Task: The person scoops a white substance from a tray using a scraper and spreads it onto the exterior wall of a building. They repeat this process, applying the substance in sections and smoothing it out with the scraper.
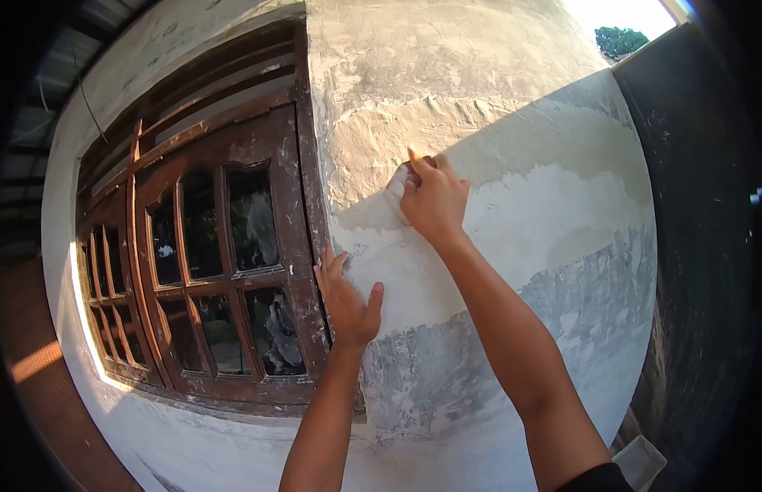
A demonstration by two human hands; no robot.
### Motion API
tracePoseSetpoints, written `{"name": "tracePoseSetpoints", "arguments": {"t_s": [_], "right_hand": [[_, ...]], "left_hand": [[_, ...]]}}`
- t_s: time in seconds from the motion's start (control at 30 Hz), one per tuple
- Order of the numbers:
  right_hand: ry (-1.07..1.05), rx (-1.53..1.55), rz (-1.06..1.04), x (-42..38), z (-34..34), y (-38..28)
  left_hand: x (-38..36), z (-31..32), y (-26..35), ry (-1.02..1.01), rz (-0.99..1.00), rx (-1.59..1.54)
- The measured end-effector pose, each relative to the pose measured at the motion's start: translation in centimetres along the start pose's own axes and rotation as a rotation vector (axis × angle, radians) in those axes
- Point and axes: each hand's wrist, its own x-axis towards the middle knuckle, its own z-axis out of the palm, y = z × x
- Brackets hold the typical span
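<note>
My right hand point(437, 197) is closed round a pale, flat scraper point(396, 193), which is pressed against the wall where sunlight meets shade. Part of that tool is hidden behind my fingers. Lower and to the left, my left hand point(348, 303) has its fingers spread against the wall beside the window frame and holds nothing. The wall point(553, 205) carries a smooth whitish band, with rough, ridged beige plaster point(397, 135) above it and mottled grey plaster point(414, 369) below.
A brown wooden window point(225, 287) with glass panes and flaking paint fills the left. A dark panel point(693, 189) stands along the right side. At the lower right is a pale container point(641, 463). Metal roofing point(45, 107) shows at the upper left.
</note>
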Motion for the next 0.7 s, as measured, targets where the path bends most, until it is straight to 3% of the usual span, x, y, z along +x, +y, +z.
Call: {"name": "tracePoseSetpoints", "arguments": {"t_s": [0.03, 0.1, 0.17, 0.23, 0.3, 0.43, 0.5, 0.57, 0.63, 0.7], "right_hand": [[0.112, -0.1, 0.128, 1.2, -0.6, 0.6], [0.132, -0.112, 0.194, 1.7, -0.9, 0.7], [0.012, 0.157, 0.07, 0.5, -0.2, -1.0], [-0.129, 0.074, -0.102, -1.1, 0.7, -1.9], [0.008, -0.044, 0.096, 0.5, 0.5, -0.2], [0.133, 0.004, 0.215, 1.1, -1.4, -0.1], [-0.079, 0.073, -0.035, -1.4, -0.2, -2.0], [-0.1, -0.007, -0.091, -1.3, 0.2, -0.9], [0.113, -0.106, 0.25, 0.8, -1.1, 0.7], [0.135, -0.115, 0.283, 1.0, -1.4, 0.7]], "left_hand": [[0.1, -0.1, 0.0, 0.003, 0.002, 0.005], [0.1, -0.1, 0.1, -0.003, -0.002, 0.012], [0.1, -0.2, 0.0, -0.003, 0.01, 0.008], [0.0, 0.1, 0.1, -0.003, 0.021, 0.005], [0.1, 0.0, 0.1, -0.002, 0.001, 0.0], [0.0, 0.1, -0.1, 0.007, 0.013, 0.002], [0.0, 0.0, 0.0, 0.012, 0.034, 0.03], [0.0, 0.1, 0.2, 0.007, 0.028, 0.026], [0.0, -0.1, 0.2, 0.01, 0.016, 0.03], [-0.1, 0.0, 0.3, 0.005, 0.011, 0.047]]}}
